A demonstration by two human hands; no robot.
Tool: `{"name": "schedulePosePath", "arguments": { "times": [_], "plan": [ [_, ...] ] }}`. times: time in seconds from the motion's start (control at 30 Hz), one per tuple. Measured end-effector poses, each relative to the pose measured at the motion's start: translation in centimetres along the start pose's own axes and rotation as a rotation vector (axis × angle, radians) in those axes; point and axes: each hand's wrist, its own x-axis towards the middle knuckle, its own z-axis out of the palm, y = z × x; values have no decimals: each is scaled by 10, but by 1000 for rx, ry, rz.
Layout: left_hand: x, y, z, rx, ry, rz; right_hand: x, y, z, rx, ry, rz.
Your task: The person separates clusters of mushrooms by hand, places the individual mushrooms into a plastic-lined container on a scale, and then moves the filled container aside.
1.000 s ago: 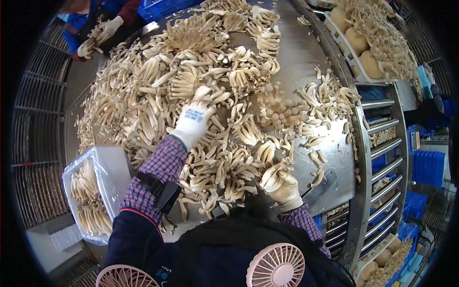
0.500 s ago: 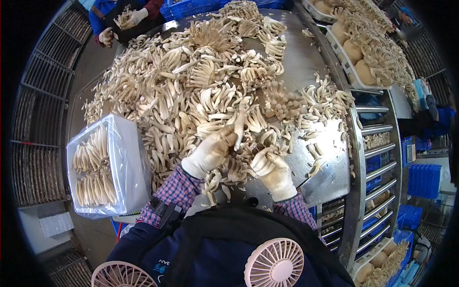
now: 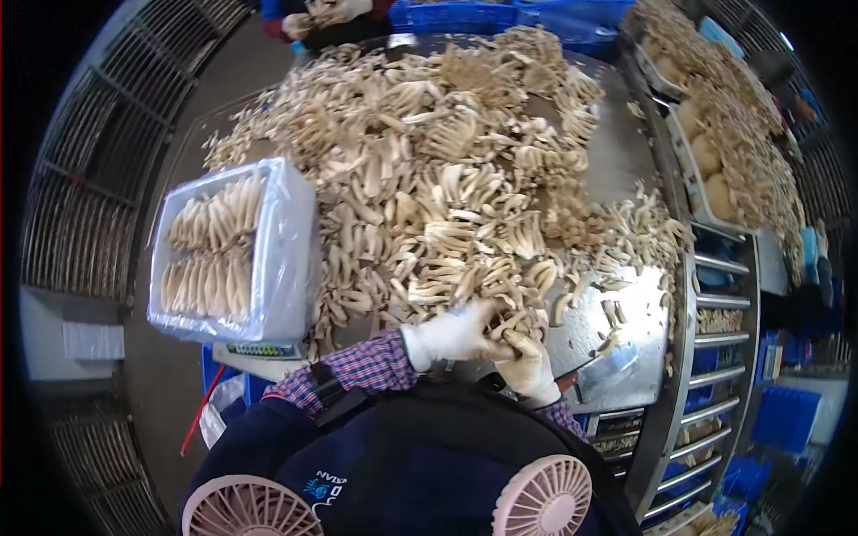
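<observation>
A large heap of pale, long-stemmed mushrooms (image 3: pixel 456 188) covers the metal table. At its near edge my left hand (image 3: pixel 456 336), in a white glove, reaches right with its fingers bent in. What those fingers hold is hidden. Close against them, my right hand (image 3: pixel 529 373) wears a stained white glove, its fingers curled around a small clump of mushrooms (image 3: pixel 513 323). Left of the heap, a white box (image 3: pixel 295 259) lined with clear plastic holds mushrooms (image 3: pixel 210 286) laid in two rows.
Under the box is a scale (image 3: pixel 264 350). A metal roller conveyor (image 3: pixel 719 339) runs along the right, with trays of mushroom blocks (image 3: pixel 715 174) farther back. Blue crates (image 3: pixel 572 16) stand beyond the table. Across from me, a co-worker's gloved hand (image 3: pixel 344 11) holds mushrooms.
My view has shifted, so the table and box sit differently in the picture. My hands have come together near the table's front edge. The mushroom that stood up from my left hand no longer shows.
</observation>
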Motion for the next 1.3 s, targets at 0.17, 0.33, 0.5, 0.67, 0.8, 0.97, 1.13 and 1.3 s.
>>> {"name": "schedulePosePath", "arguments": {
  "times": [0.17,0.33,0.5,0.67,0.8,0.97,1.13,1.3],
  "plan": [
    [-8,-44,25,-33,-44,-233,-14,12,2,-722,-184,-126],
    [-11,-122,51,-721,-82,135,-15,16,-6,-924,-513,142],
    [-98,-46,-33,-129,309,284,-6,-10,86,67,-225,385],
    [-211,1,-166,-474,424,63,-11,-6,91,233,-188,516],
    [-299,2,-295,823,652,123,-34,6,93,262,-13,544],
    [-333,-15,-395,1601,321,298,-51,29,103,182,143,446],
    [-300,-78,-446,1860,28,693,-62,42,141,203,214,446],
    [-275,-81,-472,1618,35,784,-67,62,171,263,292,389]
  ]
}}
